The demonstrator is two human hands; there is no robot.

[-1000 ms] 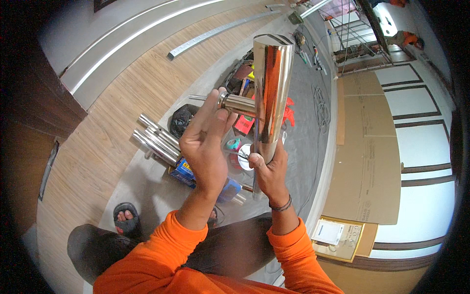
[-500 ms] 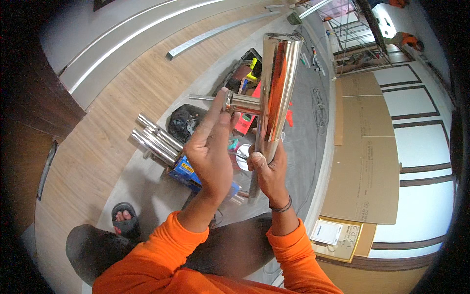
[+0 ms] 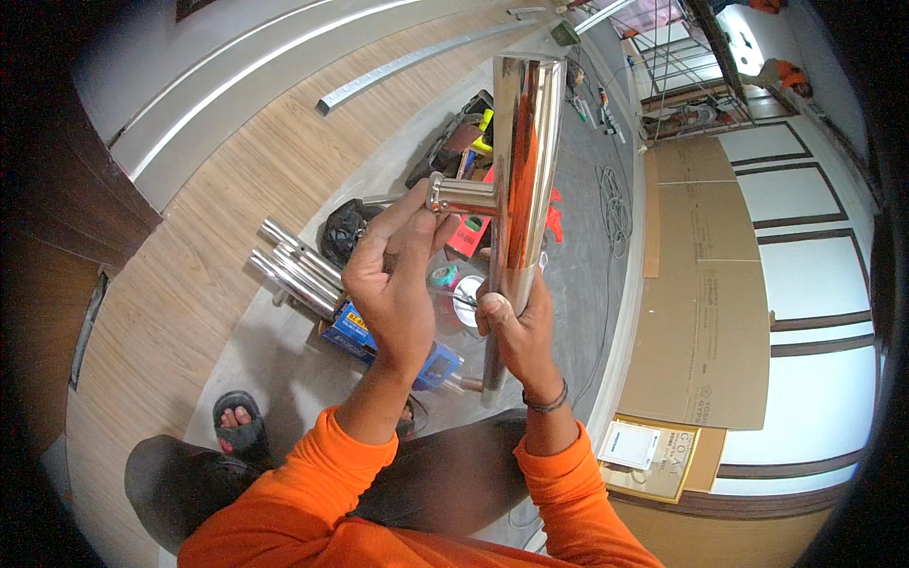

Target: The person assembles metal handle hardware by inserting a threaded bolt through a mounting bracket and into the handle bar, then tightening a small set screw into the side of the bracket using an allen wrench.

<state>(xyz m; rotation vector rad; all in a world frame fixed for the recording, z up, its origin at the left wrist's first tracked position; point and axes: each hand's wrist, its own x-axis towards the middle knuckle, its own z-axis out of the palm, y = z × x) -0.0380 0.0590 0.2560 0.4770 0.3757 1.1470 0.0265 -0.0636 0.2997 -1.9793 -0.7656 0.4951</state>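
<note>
A thick, polished steel pull handle (image 3: 524,170), a tube with a short side post, stands nearly upright before me. My right hand (image 3: 519,327) is wrapped around its lower part, thumb in front. A thin dark rod (image 3: 464,298) sticks out leftward by that thumb; its kind is unclear. At the round collar (image 3: 436,192) on the post's end, the fingertips of my left hand (image 3: 393,284) close in from below. The tube's lower end is partly hidden by my right hand.
Several steel tubes (image 3: 301,270) lie beside a blue box (image 3: 348,333). A black plastic bag (image 3: 343,232), a red case (image 3: 467,237) and a tool bag (image 3: 436,159) are behind. Cardboard sheets (image 3: 705,312) cover the right side. A person (image 3: 788,76) is at the far right.
The pull handle has shifted slightly left and turned a little, showing more of the collar's end. My left fingers have bent from a straighter pose and gathered at the collar.
</note>
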